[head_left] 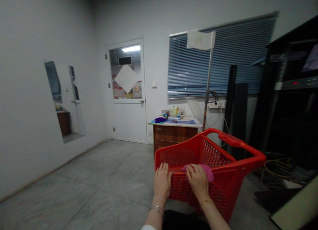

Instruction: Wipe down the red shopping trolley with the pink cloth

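Observation:
A red plastic shopping cart [235, 182] with perforated sides stands right in front of me. My left hand [162, 182] is closed over the near rim at its left corner, fingers hooked over the edge. Farther right along that rim, my right hand [198, 183] grips a pink cloth [208, 172] and presses it against the edge. Part of the cloth bulges out to the right of the fingers. The cart's handle bar [233, 140] rises on the right side, apart from both hands.
Behind the cart is a wooden cabinet [174, 134] with a purple cloth [160, 119] and small bottles on top. A pole [209, 77] carrying a white cloth stands beside it. Cables and a dark rack [295, 117] are on the right. A door [130, 120] and wall mirror [68, 104] are left.

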Motion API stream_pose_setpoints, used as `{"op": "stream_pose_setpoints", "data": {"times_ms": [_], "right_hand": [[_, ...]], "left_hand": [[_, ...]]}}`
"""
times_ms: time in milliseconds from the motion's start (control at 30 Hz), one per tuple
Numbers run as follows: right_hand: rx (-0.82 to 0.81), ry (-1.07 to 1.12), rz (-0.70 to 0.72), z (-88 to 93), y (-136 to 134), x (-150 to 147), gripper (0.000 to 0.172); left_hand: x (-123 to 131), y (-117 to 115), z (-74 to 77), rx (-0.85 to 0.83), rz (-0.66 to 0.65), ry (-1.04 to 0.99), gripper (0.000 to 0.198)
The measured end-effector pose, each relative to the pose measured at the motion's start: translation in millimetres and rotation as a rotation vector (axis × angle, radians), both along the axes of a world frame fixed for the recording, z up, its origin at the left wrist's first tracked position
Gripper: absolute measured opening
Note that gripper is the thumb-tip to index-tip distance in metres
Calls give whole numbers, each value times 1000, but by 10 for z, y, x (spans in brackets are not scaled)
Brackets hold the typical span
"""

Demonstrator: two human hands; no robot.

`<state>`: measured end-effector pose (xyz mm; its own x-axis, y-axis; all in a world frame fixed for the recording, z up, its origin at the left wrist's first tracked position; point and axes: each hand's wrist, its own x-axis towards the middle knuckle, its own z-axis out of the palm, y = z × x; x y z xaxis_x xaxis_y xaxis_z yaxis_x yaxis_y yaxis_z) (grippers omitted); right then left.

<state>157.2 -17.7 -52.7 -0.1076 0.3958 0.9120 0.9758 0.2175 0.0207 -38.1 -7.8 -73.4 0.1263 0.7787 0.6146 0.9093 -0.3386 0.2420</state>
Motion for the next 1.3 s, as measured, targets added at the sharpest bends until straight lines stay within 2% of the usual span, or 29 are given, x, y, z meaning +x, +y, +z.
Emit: {"op": "stream_pose_setpoints", "data": {"times_ms": [167,267,367,567,667,733,800,967,1067,1167,1233,1300], "right_hand": [[59,-65,-129,248,-3,942,19],[83,-63,-164,293,2,1157,20],[82,6,-169,205,-3,906,20],[41,71,-20,-81,-1,-239,19],[-3,76,12,-101,7,-474,20],[-35,40,43,-65,7,-390,20],[-50,-6,55,-4,3,-147,20],[-8,-82,-56,185,-4,705,20],[33,-93,-119,262,1,996,20],[67,-31,-180,255,-2,912,19],[64,20,-180,196,-9,659,19],[32,44,-119,107,-12,306,19]], "left_hand": [[10,-6,13,8,3,-14,41],[44,-18,5,15,9,-19,41],[78,-27,-16,34,17,-26,41],[69,-6,-57,74,23,-23,41],[20,17,-48,62,14,-18,41],[-16,30,-31,49,4,-16,41],[-44,37,-13,43,-2,-13,41],[-48,38,3,41,8,-3,40],[-16,34,-3,43,12,-10,40],[18,30,-8,42,23,-28,41],[31,26,-10,41,28,-38,41],[35,22,-12,46,31,-43,42]]}}
